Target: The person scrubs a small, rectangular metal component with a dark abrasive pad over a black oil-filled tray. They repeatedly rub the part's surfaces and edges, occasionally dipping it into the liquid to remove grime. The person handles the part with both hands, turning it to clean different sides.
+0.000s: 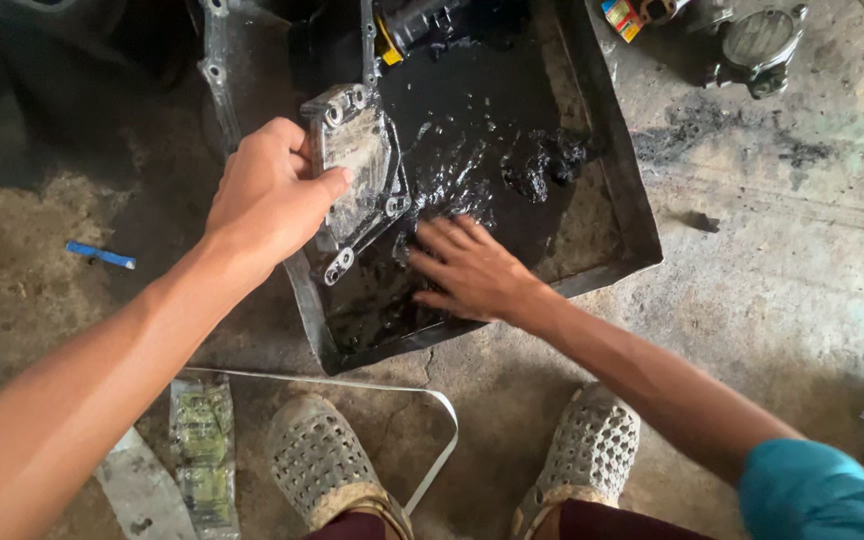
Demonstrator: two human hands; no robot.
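Both hands were over the tray (pixel 620 180), a shallow black metal pan on the concrete floor (pixel 792 290), full of dark oily sludge.

Your left hand (pixel 270 195) gripped a cover (pixel 357 175), a grey cast-metal part with bolt lugs round its edge. Fingers were wrapped over its left edge, thumb pressed across the face. You held the cover tilted, upper end up, lower end down in the tray at the left wall, and it looked wet with oil.

Your right hand (pixel 472 270) was flat in the sludge, just right of the cover's lower end but not touching it. Fingers were spread wide, palm down, holding nothing. Fingertips were dark with oil.

A lump (pixel 542 165) of thicker black gunk sat in the tray up and right of that hand, well apart from the cover. A black cylindrical part (pixel 422 20) with a yellow bit beside it lay at the tray's top edge.

Outside the tray: a round metal housing (pixel 760 40) at top right, a blue stick (pixel 100 256) on the floor to the left, and a thin metal strip (pixel 432 440) bent in a loop near your feet. A clear packet (pixel 202 450) lay by your left shoe (pixel 322 455). Your right shoe (pixel 587 445) sat under the right forearm. Both shoes were grey perforated clogs.
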